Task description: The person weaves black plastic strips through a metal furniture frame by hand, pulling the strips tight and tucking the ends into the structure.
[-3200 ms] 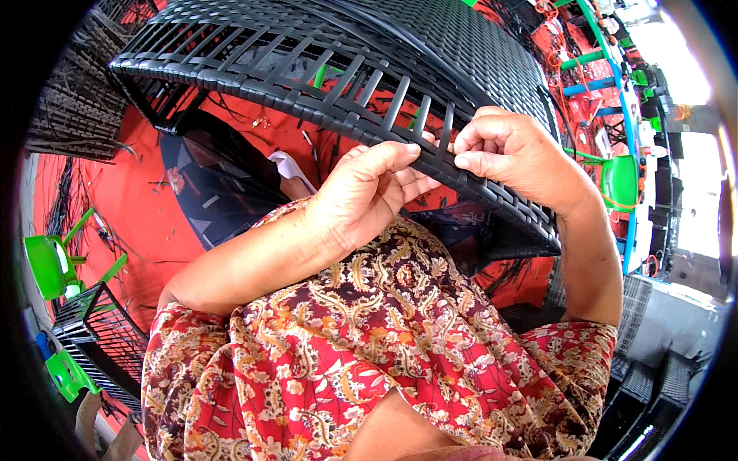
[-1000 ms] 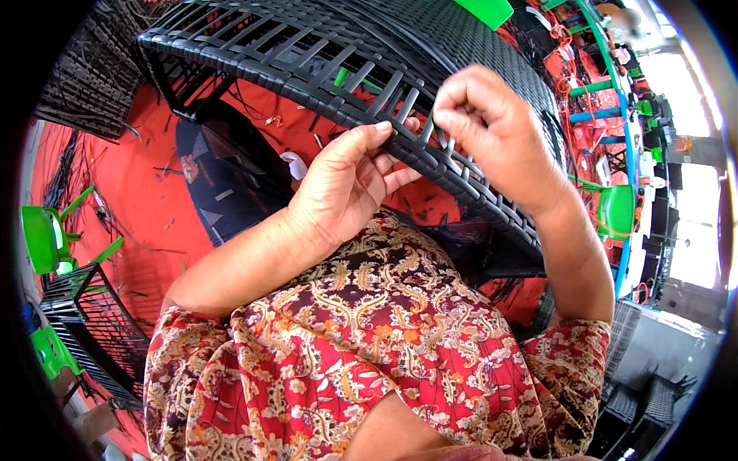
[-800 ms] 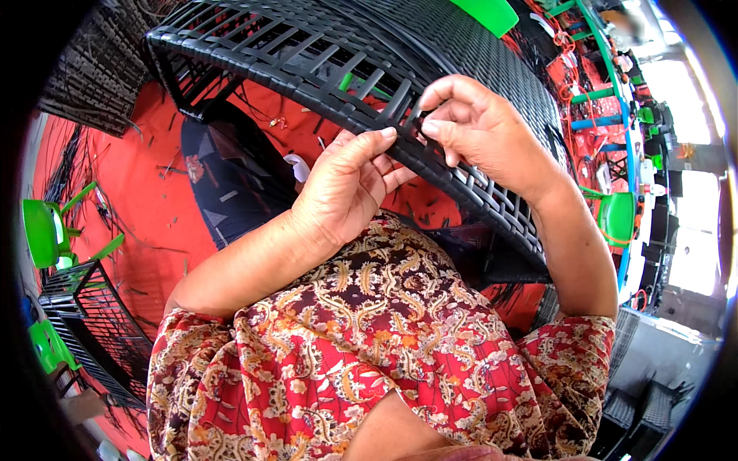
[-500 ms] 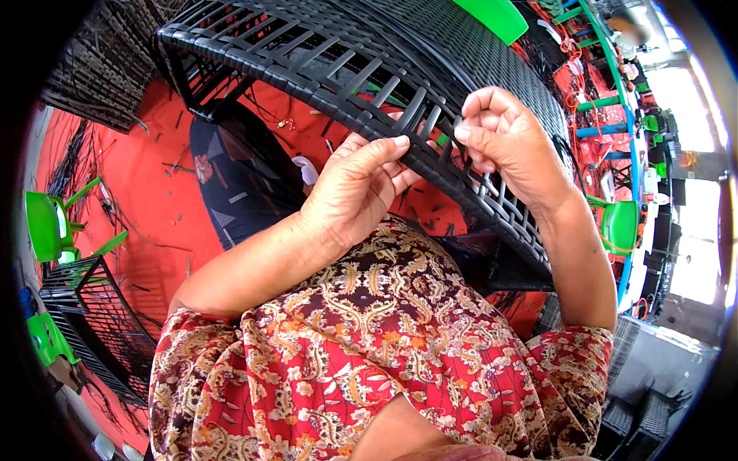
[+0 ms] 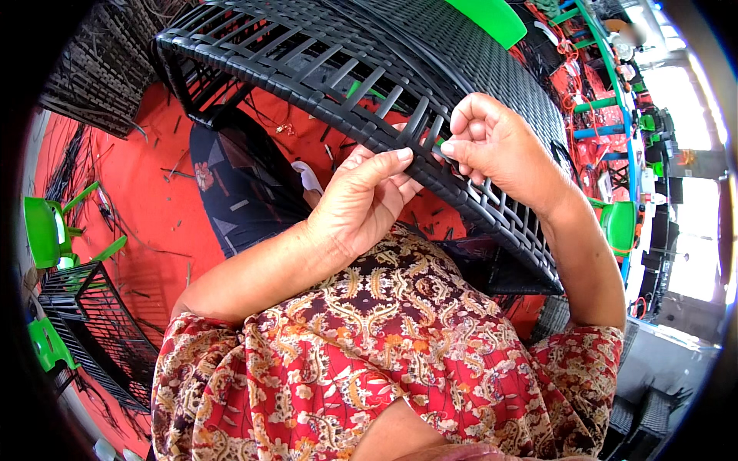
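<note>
A black wicker furniture piece [image 5: 338, 104], with flat plastic strips woven over its frame, lies tilted across my lap. My left hand [image 5: 365, 196] grips the near edge of its frame, thumb on top and fingers curled underneath. Just right of it, my right hand [image 5: 492, 146] is closed in a pinch at the flat black strips [image 5: 415, 115] that cross the open slot beside that edge. Its thumb and forefinger are at a strip; the strip's end is hidden by the fingers. Weaving covers the edge tightly under both hands.
Cut strip scraps lie on the red floor [image 5: 169, 223]. At left are a green chair [image 5: 42, 230] and a black slatted frame [image 5: 100, 330]. A dark woven piece [image 5: 100, 69] stands far left. Another green chair [image 5: 619, 227] and a green-and-blue rack [image 5: 596, 104] stand at right.
My right hand has moved slightly down and left, closer to the left thumb. My left hand keeps its grip on the edge. The view has shifted a little.
</note>
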Demonstrator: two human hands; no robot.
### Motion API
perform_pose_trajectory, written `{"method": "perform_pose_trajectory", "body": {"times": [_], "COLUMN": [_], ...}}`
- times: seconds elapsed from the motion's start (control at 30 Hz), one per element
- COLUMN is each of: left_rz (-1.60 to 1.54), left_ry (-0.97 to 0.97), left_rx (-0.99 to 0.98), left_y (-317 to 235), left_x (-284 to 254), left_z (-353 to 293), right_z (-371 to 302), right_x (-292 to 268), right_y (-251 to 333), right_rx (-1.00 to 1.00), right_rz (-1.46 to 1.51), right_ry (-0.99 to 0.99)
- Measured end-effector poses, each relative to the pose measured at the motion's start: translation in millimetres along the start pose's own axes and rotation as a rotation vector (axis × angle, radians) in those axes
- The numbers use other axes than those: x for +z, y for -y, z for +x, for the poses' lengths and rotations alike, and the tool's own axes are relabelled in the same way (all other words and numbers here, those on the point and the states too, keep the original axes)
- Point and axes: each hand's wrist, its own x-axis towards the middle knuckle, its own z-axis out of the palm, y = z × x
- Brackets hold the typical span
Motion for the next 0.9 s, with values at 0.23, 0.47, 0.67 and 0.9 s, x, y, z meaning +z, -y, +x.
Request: {"method": "perform_pose_trajectory", "body": {"times": [0.23,0.47,0.67,0.9], "left_rz": [-0.138,-0.064,-0.009,0.002], "left_ry": [-0.001,0.080,0.031,0.029], "left_rx": [-0.030,-0.016,-0.003,-0.020], "left_y": [1.9,1.2,0.0,-2.2], "left_x": [-2.1,-5.0,-8.2,-5.8], "left_z": [-4.6,-6.8,-5.5,-6.0], "right_z": [4.8,5.7,12.6,17.6], "right_x": [14.1,15.3,15.4,14.5], "right_y": [-0.1,1.4,9.1,18.3], "right_rx": [-0.156,-0.131,-0.136,-0.227], "right_rz": [-0.113,-0.182,-0.267,-0.453], "right_ry": [-0.085,-0.055,-0.010,0.042]}}
